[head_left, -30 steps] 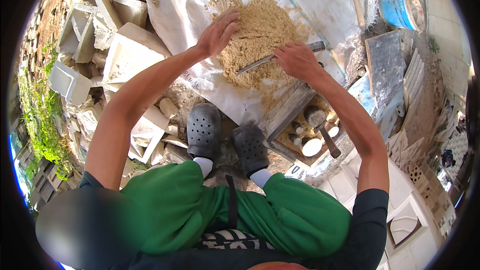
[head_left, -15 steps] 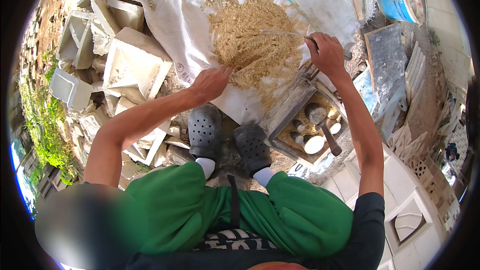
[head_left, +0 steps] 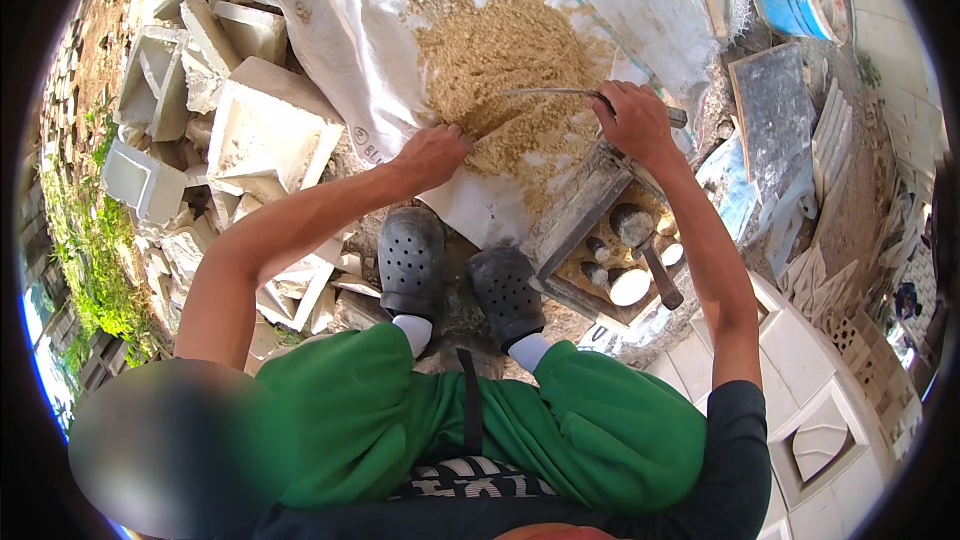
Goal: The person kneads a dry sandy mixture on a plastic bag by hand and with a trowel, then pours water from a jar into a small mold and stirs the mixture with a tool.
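A heap of damp-looking tan sand [head_left: 510, 40] lies spread on a white woven sack [head_left: 350, 50]. My right hand [head_left: 635, 123] grips a thin-bladed metal tool [head_left: 550, 91] by its grey handle, over the sand's right side. Its blade shows nearly edge-on and points left across the heap. At the heap's near left edge is my left hand [head_left: 432, 156], fingers curled in against the sand. What they hold, if anything, is hidden. Just below my right hand stands a wooden box [head_left: 572, 230], which holds a dark round-headed mallet [head_left: 632, 225] and several pale round pieces.
Broken white cast blocks [head_left: 270, 125] pile up on the left. At the far right are a blue bucket [head_left: 790, 0] and a dark flat board [head_left: 775, 110]. Patterned white tiles [head_left: 790, 380] lie at the near right. My grey clogs [head_left: 412, 260] stand close to the sack.
My right hand has shifted left, and the blade's tip has come left and nearer, lower over the sand. My left hand has edged slightly right, against the heap.
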A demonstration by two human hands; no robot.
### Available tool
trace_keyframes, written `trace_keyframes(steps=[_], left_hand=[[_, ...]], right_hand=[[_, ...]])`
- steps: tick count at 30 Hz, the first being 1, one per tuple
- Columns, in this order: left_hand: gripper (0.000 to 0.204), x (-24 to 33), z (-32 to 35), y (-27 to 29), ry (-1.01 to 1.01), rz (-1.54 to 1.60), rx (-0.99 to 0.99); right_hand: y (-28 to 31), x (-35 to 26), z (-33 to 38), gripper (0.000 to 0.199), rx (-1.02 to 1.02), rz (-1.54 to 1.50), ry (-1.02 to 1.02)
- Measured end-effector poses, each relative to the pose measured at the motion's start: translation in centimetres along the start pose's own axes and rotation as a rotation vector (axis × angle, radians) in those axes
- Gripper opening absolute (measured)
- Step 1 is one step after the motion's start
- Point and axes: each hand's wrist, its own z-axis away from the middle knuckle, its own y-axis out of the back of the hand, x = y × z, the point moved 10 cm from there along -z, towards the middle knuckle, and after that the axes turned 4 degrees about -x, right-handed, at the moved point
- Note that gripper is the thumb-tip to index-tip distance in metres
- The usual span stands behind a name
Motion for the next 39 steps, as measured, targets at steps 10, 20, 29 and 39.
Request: trace_keyframes(steps=[10, 20, 29, 39], left_hand=[[0.047, 8.2, 3.8, -2.0, -0.869, 0.181, 0.113], [0.055, 3.8, -2.4, -1.0, -0.592, -0.269, -0.404], [0.045, 1.0, -5.5, 7.7, -0.329, 0.26, 0.056], [0.028, -5.2, -4.6, 13.6, 0.149, 0.403, 0.53]], right_hand=[[0.8, -1.7, -0.2, 0.021, -0.093, -0.048, 0.094], [0.5, 1.3, 0.3, 0.02, -0.054, -0.076, -0.054], [1.8, 3.8, 0.0, 0.024, 0.02, -0.141, -0.21], [1.0, 3.1, 0.3, 0.024, -0.086, -0.227, -0.129]])
